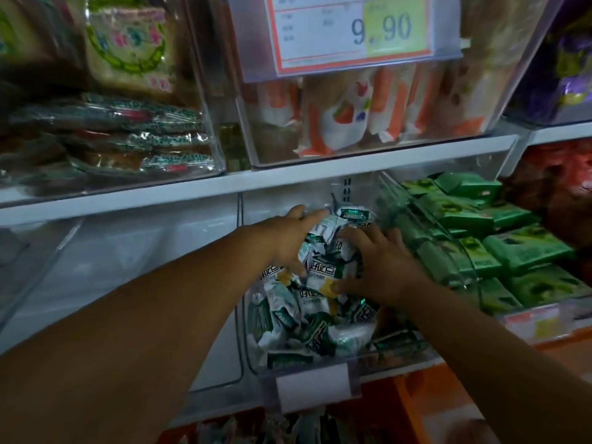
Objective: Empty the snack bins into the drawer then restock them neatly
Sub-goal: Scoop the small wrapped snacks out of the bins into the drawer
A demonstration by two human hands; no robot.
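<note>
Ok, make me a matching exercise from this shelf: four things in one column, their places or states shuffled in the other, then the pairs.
Column one
1. white-and-green wrapped snack packets
2. flat green rectangular packets
3. orange-and-white packets with a strawberry picture
4. clear plastic bin at lower left

Column two
A. upper shelf, behind the orange-bordered price card
B. lower shelf, in the bin just right of the hands
C. no packets visible inside
D. gathered between the left hand and right hand

Pairs: 1-D, 2-B, 3-A, 4-C
</note>
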